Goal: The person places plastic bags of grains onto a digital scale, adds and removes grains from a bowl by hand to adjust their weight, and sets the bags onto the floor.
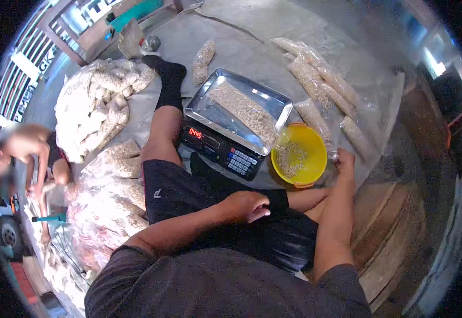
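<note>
My left hand (246, 206) is curled closed above my dark shorts; what it holds, if anything, is hidden. Beyond the right rim of a yellow basin (320, 164), my right hand (344, 160) has its fingers pressed together beside clear plastic, and their contents are too small to tell. Some pale pieces (290, 159) lie in the basin. A metal tray (203, 108) rests on a digital scale (210, 142) whose red display appears to read 0.445. One filled clear bag (244, 111) lies slantwise in the tray, its lower end near the basin.
Several filled bags (316, 79) lie on the sheet at the upper right, and one (204, 61) beyond the tray. Large piles of bags (98, 100) are at the left, by my outstretched leg. Another person (29, 146) crouches at the far left. Wooden boards (387, 228) are at the right.
</note>
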A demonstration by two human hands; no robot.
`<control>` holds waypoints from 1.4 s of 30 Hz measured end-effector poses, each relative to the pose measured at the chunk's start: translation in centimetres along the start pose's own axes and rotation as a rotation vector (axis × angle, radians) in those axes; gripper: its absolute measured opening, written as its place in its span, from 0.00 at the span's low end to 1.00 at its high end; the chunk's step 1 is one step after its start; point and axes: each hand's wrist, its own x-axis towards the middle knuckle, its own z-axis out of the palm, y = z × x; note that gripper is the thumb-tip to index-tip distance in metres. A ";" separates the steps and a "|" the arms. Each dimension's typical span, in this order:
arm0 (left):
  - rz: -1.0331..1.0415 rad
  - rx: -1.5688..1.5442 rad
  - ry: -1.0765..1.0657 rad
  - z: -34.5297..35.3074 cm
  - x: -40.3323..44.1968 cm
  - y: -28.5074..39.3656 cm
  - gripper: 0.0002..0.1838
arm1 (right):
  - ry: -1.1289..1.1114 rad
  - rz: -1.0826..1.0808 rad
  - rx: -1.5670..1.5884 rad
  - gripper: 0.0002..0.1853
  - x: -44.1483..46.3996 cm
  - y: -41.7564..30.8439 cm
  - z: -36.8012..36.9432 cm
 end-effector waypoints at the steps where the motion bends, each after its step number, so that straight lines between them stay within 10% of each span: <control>1: 0.018 0.063 0.098 -0.2 0.1 0.4 0.18 | 0.083 -0.075 -0.161 0.16 0.8 0.6 0.2; 11: -0.394 0.232 -0.452 2.2 -1.1 2.0 0.22 | 0.361 -0.516 -0.965 0.25 -1.6 -1.7 -0.9; 23: -0.568 0.141 -0.523 1.3 4.7 2.6 0.26 | -0.391 -0.804 -0.980 0.15 -18.3 -1.0 13.9; 26: -0.419 0.186 -0.374 1.8 3.3 1.3 0.21 | -0.408 -0.696 -0.906 0.16 -19.7 -4.8 12.6; 31: 0.053 0.400 0.785 -4.0 7.5 1.6 0.25 | 0.236 -0.728 -0.809 0.24 -10.7 -4.1 2.9; 37: 0.362 0.627 0.727 -8.0 11.8 -6.5 0.22 | 0.089 -0.460 -0.850 0.24 -2.0 0.5 -2.3; 40: 0.082 0.366 0.754 -11.8 9.5 -3.8 0.18 | 0.044 -0.329 -0.756 0.24 -0.7 0.0 -2.8; 42: 0.159 0.404 1.181 -13.2 7.6 -5.8 0.17 | 0.017 -0.259 -0.704 0.24 0.1 -0.1 -2.9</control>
